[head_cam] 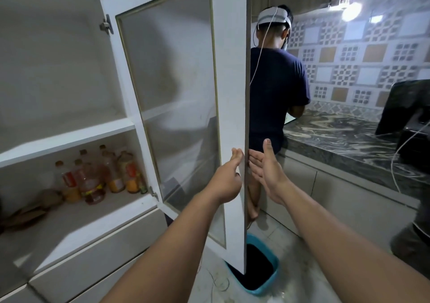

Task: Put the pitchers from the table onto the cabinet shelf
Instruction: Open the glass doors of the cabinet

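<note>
1. One cabinet door (186,107), with one glass pane.
2. Two hinges (105,25) on the door.
3. Two shelves (67,139) visible in the cabinet.
4. About seven bottles (93,181); the exact count is blurred.
5. One blue bin (263,288).
6. Two hands: left hand (229,181), right hand (267,170).
7. One other person (277,81).

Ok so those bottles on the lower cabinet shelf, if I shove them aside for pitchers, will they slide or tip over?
The bottles are tall and narrow, so a push up high would probably tip them; push low. They stand packed together, so one falling may knock others. Several look partly filled with liquid, so they likely have some weight. Glass or plastic cannot be told.
</note>
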